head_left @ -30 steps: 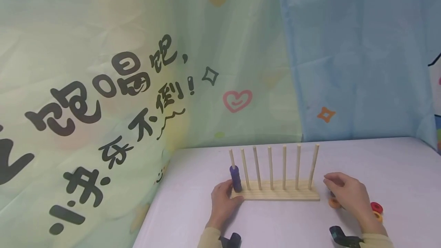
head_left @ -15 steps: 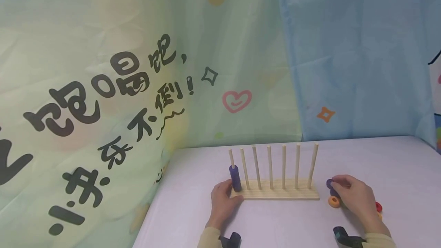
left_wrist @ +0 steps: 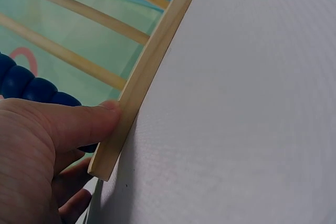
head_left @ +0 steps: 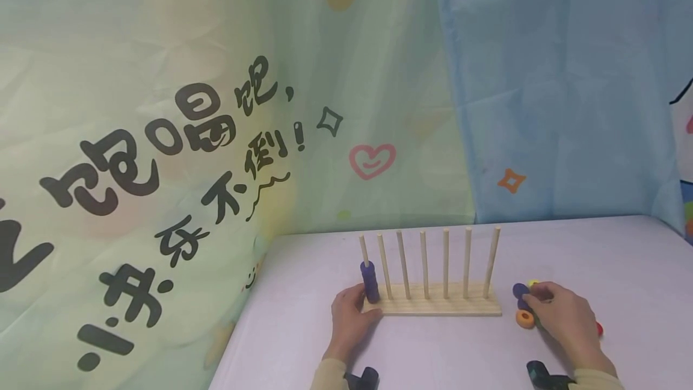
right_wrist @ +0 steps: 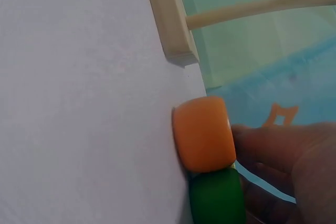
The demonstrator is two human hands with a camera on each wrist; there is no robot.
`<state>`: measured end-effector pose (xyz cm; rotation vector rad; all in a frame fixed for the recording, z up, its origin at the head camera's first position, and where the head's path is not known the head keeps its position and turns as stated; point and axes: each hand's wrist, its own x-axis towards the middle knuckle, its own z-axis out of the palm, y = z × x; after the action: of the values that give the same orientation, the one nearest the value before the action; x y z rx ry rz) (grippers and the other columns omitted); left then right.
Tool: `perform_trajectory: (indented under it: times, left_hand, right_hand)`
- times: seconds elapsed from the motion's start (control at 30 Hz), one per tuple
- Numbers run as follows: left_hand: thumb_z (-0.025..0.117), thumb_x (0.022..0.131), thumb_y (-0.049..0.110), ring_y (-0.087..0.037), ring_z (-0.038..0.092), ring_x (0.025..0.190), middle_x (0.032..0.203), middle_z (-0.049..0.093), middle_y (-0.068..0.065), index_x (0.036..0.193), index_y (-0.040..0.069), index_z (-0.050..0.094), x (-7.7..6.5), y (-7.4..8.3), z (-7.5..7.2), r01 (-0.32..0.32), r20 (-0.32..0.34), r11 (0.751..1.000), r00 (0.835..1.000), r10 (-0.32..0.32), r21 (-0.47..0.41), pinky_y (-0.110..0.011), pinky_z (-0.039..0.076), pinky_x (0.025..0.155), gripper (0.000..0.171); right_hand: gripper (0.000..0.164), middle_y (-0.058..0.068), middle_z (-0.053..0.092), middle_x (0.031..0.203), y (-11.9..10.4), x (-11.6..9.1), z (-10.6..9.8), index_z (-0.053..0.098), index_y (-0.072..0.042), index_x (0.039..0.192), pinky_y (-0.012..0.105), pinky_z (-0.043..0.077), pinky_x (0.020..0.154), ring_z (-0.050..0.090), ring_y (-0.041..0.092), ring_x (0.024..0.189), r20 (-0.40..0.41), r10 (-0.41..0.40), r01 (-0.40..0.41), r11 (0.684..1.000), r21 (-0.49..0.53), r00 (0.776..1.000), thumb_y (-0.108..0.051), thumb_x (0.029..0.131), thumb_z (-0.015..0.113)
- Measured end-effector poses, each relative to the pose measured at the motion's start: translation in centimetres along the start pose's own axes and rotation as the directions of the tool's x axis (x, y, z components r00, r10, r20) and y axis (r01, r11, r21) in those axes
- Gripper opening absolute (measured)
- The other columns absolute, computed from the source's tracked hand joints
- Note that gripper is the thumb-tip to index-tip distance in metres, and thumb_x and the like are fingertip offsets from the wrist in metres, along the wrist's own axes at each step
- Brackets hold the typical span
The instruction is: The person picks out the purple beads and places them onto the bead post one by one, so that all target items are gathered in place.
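A wooden peg rack (head_left: 435,306) with a row of upright pegs stands on the table. Purple beads (head_left: 370,282) are stacked on its leftmost peg; in the left wrist view these beads (left_wrist: 31,86) look dark blue. My left hand (head_left: 351,319) grips the rack's left end, thumb on the front edge of the base (left_wrist: 137,80). To the rack's right, my right hand (head_left: 560,316) has its fingertips right at loose purple beads (head_left: 520,291). I cannot tell whether they pinch one. Beside those fingers are an orange bead (right_wrist: 205,135) and a green bead (right_wrist: 218,196).
A yellow bead (head_left: 533,283) shows behind the right hand, and a red bead (head_left: 600,329) lies partly hidden to its right. A printed cloth backdrop (head_left: 373,77) hangs behind the white-covered table (head_left: 433,354).
My right hand has shifted right and slightly toward me, uncovering purple beads and a yellow one, and covering more of the red one. The left hand and rack have stayed put.
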<state>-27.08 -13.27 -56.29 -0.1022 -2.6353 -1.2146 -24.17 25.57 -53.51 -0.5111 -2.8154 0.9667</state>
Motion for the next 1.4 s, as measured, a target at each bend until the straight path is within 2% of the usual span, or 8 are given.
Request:
perform_trajectory:
  times: [0.2, 0.37, 0.53, 0.7, 0.9, 1.0, 1.2, 1.4]
  left_hand:
    - [0.082, 0.070, 0.024, -0.028, 0.051, 0.123, 0.122, 0.067, -0.001, 0.123, 0.018, 0.066, -0.02, -0.08, 0.01, -0.008, -0.004, 1.000, 1.000, 0.008, 0.005, -0.054, 0.029, 0.110, 0.055]
    - [0.082, 0.070, 0.023, -0.027, 0.051, 0.122, 0.121, 0.067, -0.001, 0.122, 0.018, 0.066, 0.01, -0.15, 0.06, -0.015, -0.005, 1.000, 1.000, 0.015, 0.014, -0.054, 0.030, 0.110, 0.055]
    - [0.083, 0.070, 0.023, -0.027, 0.051, 0.122, 0.121, 0.067, 0.000, 0.122, 0.019, 0.067, 0.04, -0.03, 0.04, -0.019, -0.005, 1.000, 1.000, 0.019, 0.002, -0.054, 0.031, 0.109, 0.054]
    - [0.083, 0.070, 0.023, -0.026, 0.052, 0.121, 0.120, 0.068, 0.001, 0.121, 0.020, 0.067, 0.13, 0.01, 0.04, -0.030, -0.008, 1.000, 1.000, 0.030, 0.007, -0.053, 0.032, 0.109, 0.053]
    - [0.083, 0.070, 0.024, -0.026, 0.053, 0.120, 0.120, 0.068, 0.001, 0.120, 0.021, 0.068, 0.11, -0.15, 0.12, -0.041, -0.012, 0.999, 0.999, 0.041, 0.017, -0.053, 0.033, 0.108, 0.052]
    - [0.083, 0.070, 0.023, -0.026, 0.054, 0.119, 0.120, 0.068, 0.001, 0.120, 0.019, 0.068, 0.08, -0.29, 0.18, -0.051, -0.017, 0.998, 0.999, 0.052, 0.023, -0.052, 0.033, 0.108, 0.053]
    - [0.083, 0.069, 0.024, -0.026, 0.054, 0.120, 0.120, 0.068, 0.000, 0.121, 0.019, 0.068, 0.11, -0.36, 0.24, -0.056, -0.021, 0.998, 0.998, 0.056, 0.018, -0.053, 0.033, 0.108, 0.054]
    - [0.083, 0.069, 0.023, -0.026, 0.054, 0.119, 0.119, 0.068, 0.000, 0.120, 0.019, 0.068, 0.13, -0.39, 0.20, -0.057, -0.021, 0.998, 0.998, 0.058, 0.017, -0.053, 0.032, 0.108, 0.054]
  right_hand:
    - [0.054, 0.026, 0.066, 0.103, -0.30, -0.20, 0.05, 0.059, 0.005, 0.115, 0.051, 0.046, 0.074, 0.059, 0.041, 0.092, 0.019, -0.011, 0.011, 1.000, 0.016, 1.000, -0.039, 0.086, 0.069]
    - [0.059, 0.021, 0.066, 0.090, -0.59, -0.37, 0.01, 0.060, 0.005, 0.105, 0.046, 0.045, 0.068, 0.058, 0.036, 0.083, 0.043, 0.014, -0.013, 1.000, -0.011, 0.999, -0.047, 0.082, 0.072]
    - [0.060, 0.025, 0.064, 0.093, -0.82, -0.34, -0.06, 0.060, 0.007, 0.106, 0.050, 0.046, 0.072, 0.054, 0.036, 0.084, 0.078, 0.100, -0.097, 0.995, -0.035, 0.992, -0.046, 0.081, 0.074]
    - [0.057, 0.030, 0.062, 0.103, -0.84, -0.18, 0.00, 0.060, 0.008, 0.111, 0.056, 0.046, 0.078, 0.053, 0.040, 0.089, 0.060, 0.145, -0.143, 0.989, -0.032, 0.988, -0.040, 0.084, 0.073]
    - [0.049, 0.025, 0.063, 0.094, -0.50, -0.02, 0.21, 0.059, 0.008, 0.112, 0.051, 0.045, 0.073, 0.052, 0.035, 0.082, 0.022, 0.165, -0.164, 0.986, -0.035, 0.986, -0.032, 0.087, 0.071]
    - [0.052, 0.025, 0.063, 0.094, -0.42, 0.04, 0.29, 0.058, 0.008, 0.113, 0.050, 0.045, 0.072, 0.052, 0.035, 0.082, 0.027, 0.182, -0.181, 0.982, -0.044, 0.983, -0.035, 0.086, 0.072]
    - [0.067, 0.031, 0.061, 0.103, -0.37, 0.04, 0.42, 0.056, 0.009, 0.117, 0.057, 0.046, 0.078, 0.052, 0.043, 0.091, 0.067, 0.204, -0.200, 0.978, -0.062, 0.977, -0.044, 0.081, 0.075]
    - [0.066, 0.032, 0.059, 0.107, -0.70, -0.14, 0.30, 0.054, 0.011, 0.118, 0.059, 0.046, 0.081, 0.052, 0.044, 0.093, 0.071, 0.221, -0.216, 0.974, -0.072, 0.973, -0.040, 0.082, 0.075]
